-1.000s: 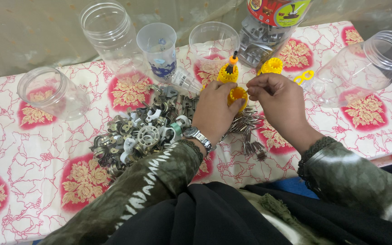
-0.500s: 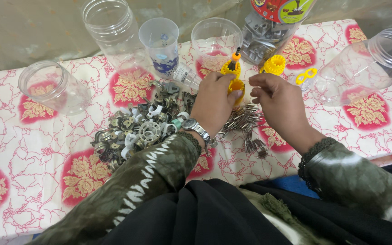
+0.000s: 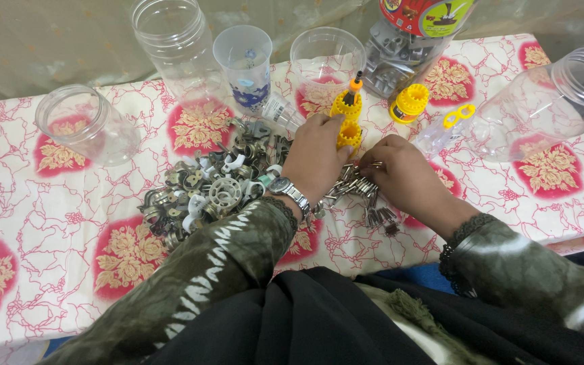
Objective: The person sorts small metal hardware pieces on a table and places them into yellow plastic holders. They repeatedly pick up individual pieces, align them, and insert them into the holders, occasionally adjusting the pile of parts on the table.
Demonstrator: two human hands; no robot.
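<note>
the left hand (image 3: pixel 315 159) lies over a small yellow screwdriver set (image 3: pixel 348 122), just in front of a clear cup. its fingers are curled around the lower yellow part and grip it. the set stands nearly upright, a little tilted; its long axis goes from the hand up toward the far edge of the table, and the thin dark tip with an orange collar points up and away from the person. a wrist watch (image 3: pixel 286 191) sits on the left wrist.

the right hand (image 3: pixel 407 177) is just beside, to the right, with fingertips pinched together on a small metal piece at the top of a bunch of silver metal parts (image 3: pixel 366 199). what exactly the pinch holds, i cannot tell.

left of the hands there is a heap of metal and white plastic parts (image 3: pixel 204 189) on the red and white flowered cloth (image 3: pixel 62 223).

at the far edge stands a jar of metal parts (image 3: pixel 400 57) with a round red, yellow and green label on top. a clear cup (image 3: pixel 245 67) with a small blue print stands in the middle. a yellow cap (image 3: pixel 410 103) lies near the jar.
</note>
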